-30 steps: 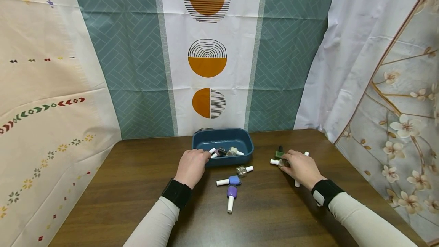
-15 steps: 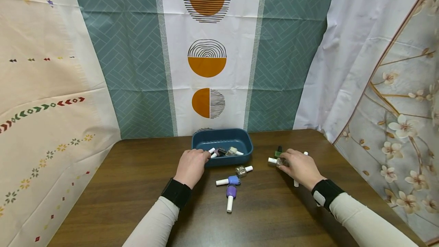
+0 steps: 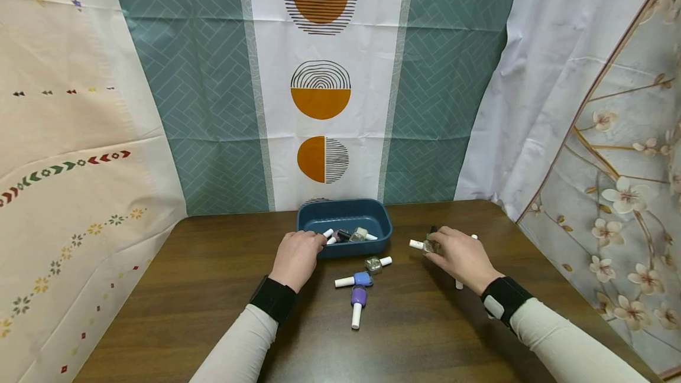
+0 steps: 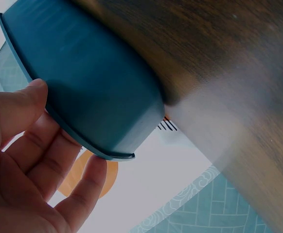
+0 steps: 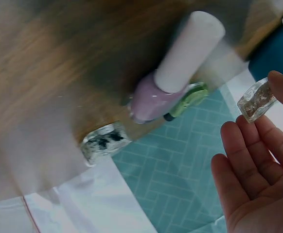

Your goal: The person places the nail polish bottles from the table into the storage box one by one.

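at the left end of the blue tray (image 3: pixel 362 250), the left hand (image 3: pixel 298 256) pinches it; rightward, the right hand (image 3: pixel 464 254) has a glittery bottle (image 3: pixel 428 247) pinched at the fingertips, long axis roughly sideways, white cap (image 3: pixel 417 244) towards the tray.

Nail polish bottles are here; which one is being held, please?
The clear, brown-glittered glass bottle, in the right hand; others rest on the brown table or in the blue tray.
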A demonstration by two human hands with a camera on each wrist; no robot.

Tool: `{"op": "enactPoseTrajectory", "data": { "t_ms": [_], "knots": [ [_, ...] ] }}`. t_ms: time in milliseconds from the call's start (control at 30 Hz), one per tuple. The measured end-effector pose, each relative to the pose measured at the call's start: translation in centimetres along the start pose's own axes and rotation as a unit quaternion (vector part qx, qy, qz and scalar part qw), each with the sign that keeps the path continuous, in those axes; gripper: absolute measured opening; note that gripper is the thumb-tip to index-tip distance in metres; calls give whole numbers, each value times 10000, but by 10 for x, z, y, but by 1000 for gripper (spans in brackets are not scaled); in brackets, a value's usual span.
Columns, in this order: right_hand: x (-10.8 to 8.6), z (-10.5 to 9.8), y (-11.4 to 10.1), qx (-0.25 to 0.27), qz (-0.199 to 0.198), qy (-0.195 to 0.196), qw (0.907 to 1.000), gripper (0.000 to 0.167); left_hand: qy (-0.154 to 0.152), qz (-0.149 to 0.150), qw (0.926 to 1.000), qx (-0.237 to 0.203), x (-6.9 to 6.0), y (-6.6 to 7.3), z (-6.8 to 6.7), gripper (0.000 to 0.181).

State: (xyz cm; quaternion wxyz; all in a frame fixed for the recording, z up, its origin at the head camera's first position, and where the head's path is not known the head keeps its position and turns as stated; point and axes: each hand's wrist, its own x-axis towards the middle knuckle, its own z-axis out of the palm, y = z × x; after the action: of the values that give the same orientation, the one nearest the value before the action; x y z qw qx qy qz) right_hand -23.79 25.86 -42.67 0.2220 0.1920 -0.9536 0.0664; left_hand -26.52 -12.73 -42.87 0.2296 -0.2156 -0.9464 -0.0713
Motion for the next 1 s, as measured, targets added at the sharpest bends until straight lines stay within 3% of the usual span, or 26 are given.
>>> {"op": "enactPoseTrajectory", "data": {
  "t_ms": [333,767,1000],
  "knots": [
    [9,-7,-11,151,-112,178,9997,34,-53,-21,10000,-24,0,1,-1,7],
    [35,-11,-33,202,-260,383,9987,34,-148,-83,9999,-15,0,0,-1,9],
    [46,-12,-44,308,-322,356,9984,31,-32,24,10000,-27,0,-1,0,7]
  ]
}}
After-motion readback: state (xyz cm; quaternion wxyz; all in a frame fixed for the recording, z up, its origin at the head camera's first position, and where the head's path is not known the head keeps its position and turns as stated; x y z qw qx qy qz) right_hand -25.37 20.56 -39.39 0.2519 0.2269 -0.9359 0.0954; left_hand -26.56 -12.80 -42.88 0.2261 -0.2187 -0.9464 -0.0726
